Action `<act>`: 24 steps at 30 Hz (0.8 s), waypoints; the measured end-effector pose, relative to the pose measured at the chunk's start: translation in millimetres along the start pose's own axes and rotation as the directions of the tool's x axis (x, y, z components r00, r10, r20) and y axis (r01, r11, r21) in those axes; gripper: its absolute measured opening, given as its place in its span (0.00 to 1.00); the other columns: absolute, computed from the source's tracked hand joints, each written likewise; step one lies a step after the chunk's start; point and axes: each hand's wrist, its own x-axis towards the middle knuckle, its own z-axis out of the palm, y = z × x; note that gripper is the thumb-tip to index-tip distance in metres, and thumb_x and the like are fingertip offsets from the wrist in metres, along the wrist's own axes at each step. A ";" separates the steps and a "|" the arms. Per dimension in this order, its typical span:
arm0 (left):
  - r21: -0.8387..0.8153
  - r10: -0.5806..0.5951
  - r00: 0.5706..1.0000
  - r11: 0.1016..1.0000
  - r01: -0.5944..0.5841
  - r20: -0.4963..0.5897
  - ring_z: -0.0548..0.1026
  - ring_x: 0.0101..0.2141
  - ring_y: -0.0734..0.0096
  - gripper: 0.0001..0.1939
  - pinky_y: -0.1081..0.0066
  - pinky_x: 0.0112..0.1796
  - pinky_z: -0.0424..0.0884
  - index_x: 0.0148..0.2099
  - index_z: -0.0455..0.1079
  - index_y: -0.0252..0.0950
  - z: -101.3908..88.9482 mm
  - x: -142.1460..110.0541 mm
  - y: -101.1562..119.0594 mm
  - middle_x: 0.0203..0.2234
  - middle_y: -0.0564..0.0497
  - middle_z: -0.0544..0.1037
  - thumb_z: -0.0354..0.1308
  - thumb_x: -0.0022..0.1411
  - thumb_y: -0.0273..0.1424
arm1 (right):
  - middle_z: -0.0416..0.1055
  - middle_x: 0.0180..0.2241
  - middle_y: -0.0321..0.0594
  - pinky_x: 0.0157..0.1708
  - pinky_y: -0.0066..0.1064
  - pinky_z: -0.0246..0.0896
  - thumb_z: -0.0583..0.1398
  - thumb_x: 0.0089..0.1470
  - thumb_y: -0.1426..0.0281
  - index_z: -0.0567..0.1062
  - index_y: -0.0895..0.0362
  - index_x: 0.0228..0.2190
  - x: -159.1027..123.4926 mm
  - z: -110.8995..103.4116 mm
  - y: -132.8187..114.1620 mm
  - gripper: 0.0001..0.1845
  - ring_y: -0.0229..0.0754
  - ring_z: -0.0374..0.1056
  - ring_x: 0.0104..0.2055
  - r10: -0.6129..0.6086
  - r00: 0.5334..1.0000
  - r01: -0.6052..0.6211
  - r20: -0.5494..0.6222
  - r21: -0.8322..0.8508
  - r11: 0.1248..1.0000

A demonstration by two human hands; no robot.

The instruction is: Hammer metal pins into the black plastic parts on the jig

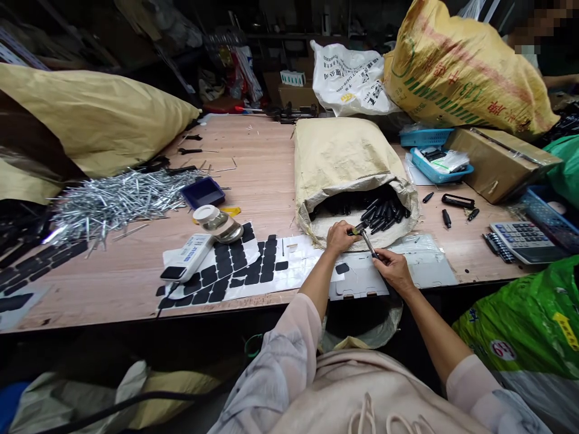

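My right hand (394, 269) is closed around the dark handle end of a metal-shafted tool (368, 244), which slants up and left to a short crosswise head. At that head, my left hand (342, 237) pinches a small black piece; its exact kind is hard to make out. Both hands are over the front lip of an open woven sack (348, 144) lying on its side. Inside its mouth is a pile of black, handle-shaped parts (384, 211). Beneath my hands a grey-white board (420, 265) covers the table edge.
To the left lie a heap of metal rods (122, 199), a blue tray (203, 193), a lidded jar (219, 223), a white device (187, 259) and black adhesive pads (226, 262). A calculator (525, 241), blue baskets (441, 166) and a cardboard box (502, 160) stand at right.
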 end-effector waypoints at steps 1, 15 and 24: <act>-0.003 0.003 1.000 1.000 -0.003 0.004 0.72 0.44 0.65 0.12 0.67 0.47 0.65 0.40 0.81 0.45 -0.2 0.9 0.1 0.37 0.53 0.77 0.71 0.53 0.40 | 0.76 0.27 0.38 0.27 0.30 0.65 0.65 0.48 0.60 0.83 0.58 0.40 1.3 -0.2 3.0 0.19 0.39 0.66 0.25 0.014 1.000 -0.014 -0.010 0.054 0.998; 0.028 0.370 0.921 0.926 -0.376 0.124 0.74 0.34 0.65 0.13 0.65 0.37 0.70 0.45 0.77 0.47 -29.6 -174.1 21.7 0.33 0.47 0.75 0.57 0.65 0.44 | 0.70 0.23 0.35 0.26 0.29 0.62 0.64 0.46 0.60 0.83 0.59 0.38 7.3 2.8 1.1 0.20 0.37 0.63 0.23 0.047 0.997 -0.041 -0.057 0.104 0.994; 0.285 0.502 0.859 0.812 -0.509 0.103 0.73 0.31 0.65 0.06 0.64 0.29 0.62 0.42 0.75 0.43 11.8 -228.3 6.1 0.30 0.48 0.75 0.61 0.61 0.32 | 0.75 0.32 0.39 0.33 0.31 0.66 0.63 0.48 0.64 0.84 0.53 0.38 0.6 -8.0 -18.2 0.15 0.40 0.68 0.28 -0.056 0.998 0.047 -0.022 -0.286 0.957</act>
